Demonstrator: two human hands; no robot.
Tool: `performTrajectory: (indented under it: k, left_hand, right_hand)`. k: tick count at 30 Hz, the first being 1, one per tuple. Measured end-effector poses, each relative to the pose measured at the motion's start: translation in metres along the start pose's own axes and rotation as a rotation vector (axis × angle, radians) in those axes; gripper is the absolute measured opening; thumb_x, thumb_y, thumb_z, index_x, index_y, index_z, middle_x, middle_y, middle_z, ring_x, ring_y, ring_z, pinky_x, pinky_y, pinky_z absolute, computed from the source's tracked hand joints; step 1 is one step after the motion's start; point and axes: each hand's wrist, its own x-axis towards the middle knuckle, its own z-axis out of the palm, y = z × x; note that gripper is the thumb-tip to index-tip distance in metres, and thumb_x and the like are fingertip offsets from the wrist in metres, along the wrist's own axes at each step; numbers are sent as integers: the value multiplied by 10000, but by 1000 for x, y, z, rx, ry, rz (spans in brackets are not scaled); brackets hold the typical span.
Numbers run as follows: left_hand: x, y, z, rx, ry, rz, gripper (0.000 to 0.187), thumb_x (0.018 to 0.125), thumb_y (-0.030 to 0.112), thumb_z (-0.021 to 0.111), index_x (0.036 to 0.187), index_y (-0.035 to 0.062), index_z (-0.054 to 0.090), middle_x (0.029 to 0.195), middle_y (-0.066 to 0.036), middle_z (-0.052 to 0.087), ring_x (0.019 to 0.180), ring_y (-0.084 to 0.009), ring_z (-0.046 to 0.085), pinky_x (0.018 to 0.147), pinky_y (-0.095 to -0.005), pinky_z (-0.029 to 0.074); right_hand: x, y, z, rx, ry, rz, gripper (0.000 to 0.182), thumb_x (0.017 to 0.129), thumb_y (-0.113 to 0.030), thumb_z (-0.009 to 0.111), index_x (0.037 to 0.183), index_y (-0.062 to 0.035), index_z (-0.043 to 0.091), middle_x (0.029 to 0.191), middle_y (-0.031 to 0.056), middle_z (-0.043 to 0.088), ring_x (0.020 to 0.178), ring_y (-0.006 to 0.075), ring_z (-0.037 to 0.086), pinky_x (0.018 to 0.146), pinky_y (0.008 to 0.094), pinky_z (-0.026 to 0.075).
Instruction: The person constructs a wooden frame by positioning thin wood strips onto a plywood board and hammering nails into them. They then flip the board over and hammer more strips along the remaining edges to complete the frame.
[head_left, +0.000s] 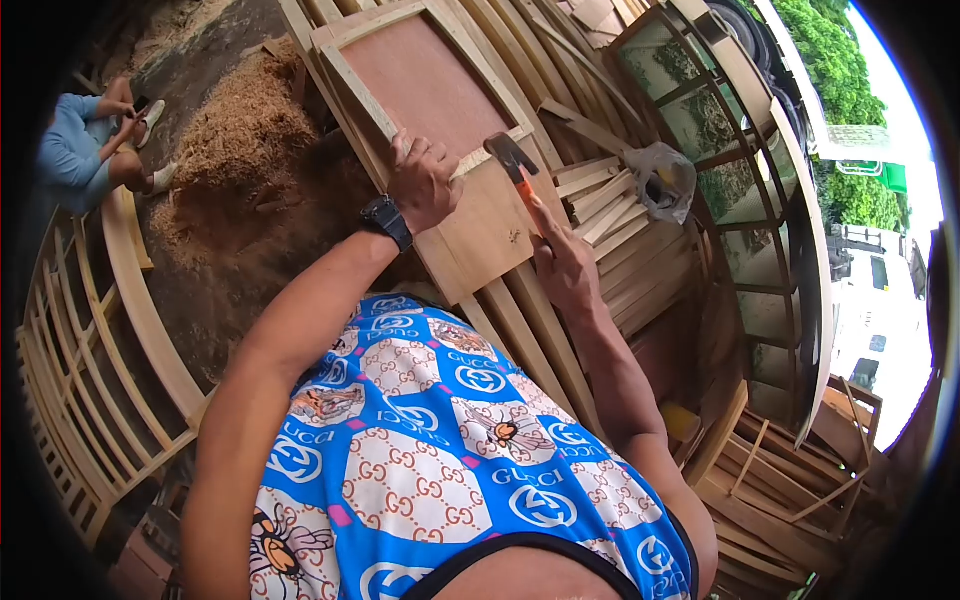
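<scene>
A plywood panel (455,250) lies on stacked boards in front of me, with a rectangular frame of pale wooden strips on it. My left hand (422,183), a dark watch on its wrist, is at the frame's near left corner. Its fingers are curled over the near wooden strip (480,160); whatever lies under the fingertips is hidden. In my right hand (570,265) is a hammer (520,172) with an orange handle, gripped low. The dark hammer head overlaps the right end of that strip in this view.
Long boards (545,60) run beneath and beside the panel. Short offcuts (605,200) and a clear plastic bag (662,182) lie to the right, near a large glazed frame (700,130). At left are a sawdust heap (245,130), a slatted wooden piece (75,370) and a seated person (85,150).
</scene>
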Motion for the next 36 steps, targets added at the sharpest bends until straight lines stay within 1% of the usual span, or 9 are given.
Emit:
performTrajectory:
  k: [5, 8, 12, 14, 20, 22, 27, 30, 36]
  left_hand:
    - [-1, 4, -4, -20, -12, -11, 169, 842, 240, 739, 922, 93, 716, 965, -92, 666, 1080, -305, 619, 1155, -634, 317]
    - [0, 3, -8, -11, -14, 5, 154, 846, 225, 721, 908, 85, 717, 951, -97, 667, 1064, -306, 629, 1151, -629, 324]
    - [1, 3, -3, -56, 5, 13, 145, 845, 218, 710, 903, 85, 722, 955, -100, 667, 1049, -305, 637, 1147, -622, 333]
    - [0, 1, -2, -20, 21, 47, 144, 836, 215, 706, 895, 86, 727, 954, -104, 669, 1041, -304, 640, 1152, -609, 335]
    - [1, 0, 0, -15, 42, 48, 145, 841, 215, 692, 888, 83, 728, 956, -110, 670, 1047, -314, 636, 1148, -614, 343]
    - [1, 1, 1, -28, 21, 38, 141, 842, 213, 690, 882, 82, 724, 952, -111, 667, 1044, -314, 637, 1145, -617, 346]
    - [7, -2, 5, -24, 33, 43, 135, 808, 189, 694, 880, 75, 684, 927, -110, 649, 984, -322, 630, 1111, -597, 363]
    - [3, -2, 9, -96, 104, 70, 132, 816, 203, 686, 863, 80, 677, 911, -111, 648, 988, -318, 634, 1107, -588, 367]
    - [4, -1, 9, -35, 80, 64, 141, 808, 216, 708, 866, 89, 690, 901, -98, 654, 988, -311, 637, 1088, -565, 378]
  right_hand:
    - [4, -19, -8, -103, 53, -109, 626, 960, -74, 659, 1532, -308, 555, 756, 125, 598, 590, 313, 619, 538, 443, 518]
    - [1, -8, -7, -143, 1, -186, 627, 965, -63, 637, 1539, -296, 547, 761, 132, 603, 598, 325, 609, 562, 462, 523]
    - [8, 10, -9, -458, -140, 19, 627, 968, -70, 623, 1553, -277, 533, 761, 141, 608, 625, 336, 618, 590, 478, 530]
    - [13, 12, -14, -211, 4, -1, 625, 972, -79, 616, 1558, -277, 526, 764, 149, 604, 644, 348, 620, 611, 489, 533]
    - [6, -4, -9, -138, 39, -211, 646, 963, -70, 621, 1556, -306, 526, 763, 139, 599, 608, 324, 607, 572, 457, 527]
    - [10, 11, -1, -325, -140, -12, 649, 969, -70, 630, 1559, -316, 519, 752, 138, 586, 592, 329, 599, 560, 461, 523]
    - [10, 5, -16, -217, 24, -53, 686, 932, -43, 637, 1562, -286, 515, 752, 140, 582, 617, 325, 613, 579, 457, 532]
    - [2, 6, -7, -166, -13, -65, 582, 969, -50, 613, 1523, -222, 570, 758, 186, 579, 652, 363, 615, 628, 460, 514]
    - [15, 13, -11, -83, -68, 55, 672, 912, 29, 571, 1551, -174, 533, 842, 212, 654, 712, 381, 661, 697, 459, 540]
